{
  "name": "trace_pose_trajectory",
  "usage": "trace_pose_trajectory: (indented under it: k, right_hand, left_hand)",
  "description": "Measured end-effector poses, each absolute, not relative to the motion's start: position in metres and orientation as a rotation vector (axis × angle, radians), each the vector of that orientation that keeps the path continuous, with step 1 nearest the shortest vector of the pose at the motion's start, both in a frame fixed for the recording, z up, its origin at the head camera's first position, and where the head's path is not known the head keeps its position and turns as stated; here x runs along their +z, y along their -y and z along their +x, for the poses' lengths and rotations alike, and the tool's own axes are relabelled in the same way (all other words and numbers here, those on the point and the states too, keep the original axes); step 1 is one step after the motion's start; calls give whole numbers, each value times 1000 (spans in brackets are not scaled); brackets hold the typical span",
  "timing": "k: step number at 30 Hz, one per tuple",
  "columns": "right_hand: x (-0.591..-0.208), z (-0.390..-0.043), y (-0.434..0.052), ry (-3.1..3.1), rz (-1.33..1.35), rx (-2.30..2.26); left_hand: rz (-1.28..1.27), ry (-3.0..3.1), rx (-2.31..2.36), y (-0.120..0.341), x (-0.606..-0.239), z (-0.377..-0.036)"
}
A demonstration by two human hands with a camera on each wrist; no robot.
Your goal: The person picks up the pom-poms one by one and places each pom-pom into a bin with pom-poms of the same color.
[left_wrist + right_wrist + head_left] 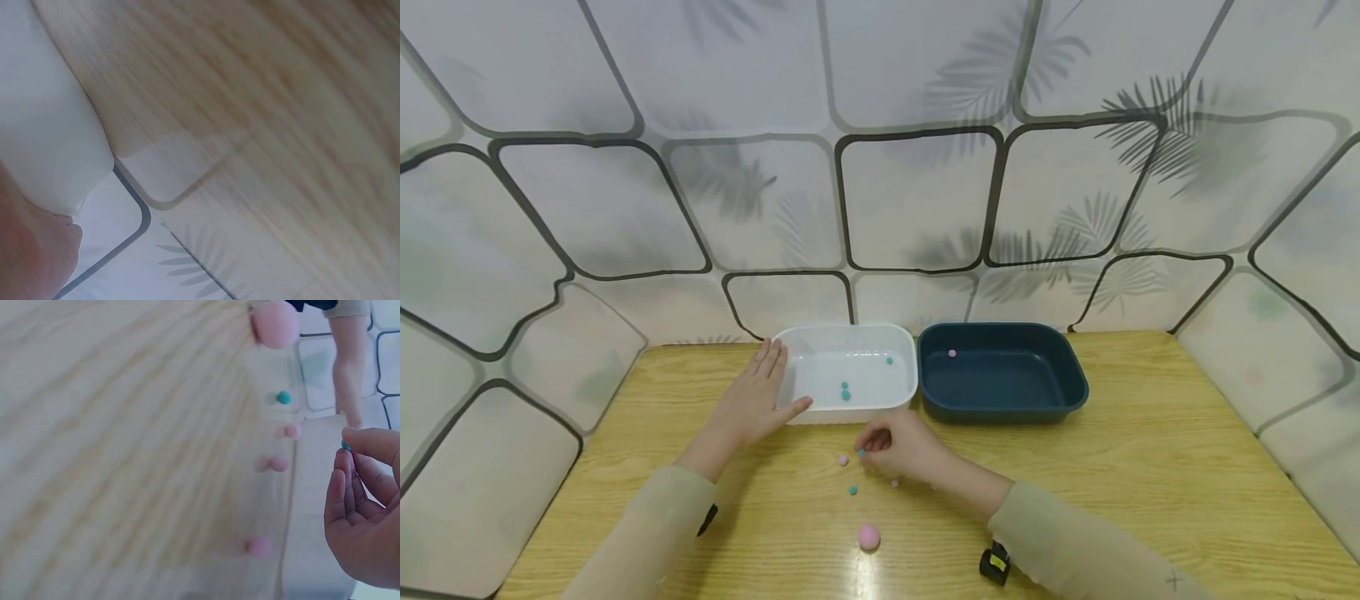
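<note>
My left hand (751, 402) lies with straight fingers along the left end of a white basin (847, 416), thumb over its front rim; the left wrist view catches only part of that hand (37, 256). In front of the basin, my right hand (904, 447) pinches a small teal ball (345, 444) between thumb and forefinger. Near it on the table lie small pink balls (843, 460), a second teal ball (853, 490) and, closer to me, a large pink ball (868, 537). Several teal balls (846, 395) sit inside the white basin.
A dark blue basin (1003, 414) stands right beside the white one and holds a small pink ball (952, 353). Both basins are at the back of the wooden table (1150, 467), close to the patterned cloth backdrop (917, 200).
</note>
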State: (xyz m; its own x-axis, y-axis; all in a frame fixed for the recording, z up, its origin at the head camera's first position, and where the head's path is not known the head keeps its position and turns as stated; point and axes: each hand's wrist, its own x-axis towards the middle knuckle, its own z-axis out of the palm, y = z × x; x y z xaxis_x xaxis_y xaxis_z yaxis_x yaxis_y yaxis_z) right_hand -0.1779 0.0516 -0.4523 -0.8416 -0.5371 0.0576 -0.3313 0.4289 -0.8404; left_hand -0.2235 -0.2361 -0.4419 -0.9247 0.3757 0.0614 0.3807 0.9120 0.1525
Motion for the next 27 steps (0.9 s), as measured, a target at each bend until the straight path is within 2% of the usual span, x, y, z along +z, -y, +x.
trace_pose_trajectory:
  k: [18,27]
  right_hand:
    - [-415,-188,-50,-2472,-816,-1398]
    - [-400,-206,-54,-2540,-786,-1419]
  left_hand:
    - [-586,3039,-242,235,-440,-222]
    - [-579,3046,-244,234,-439,-222]
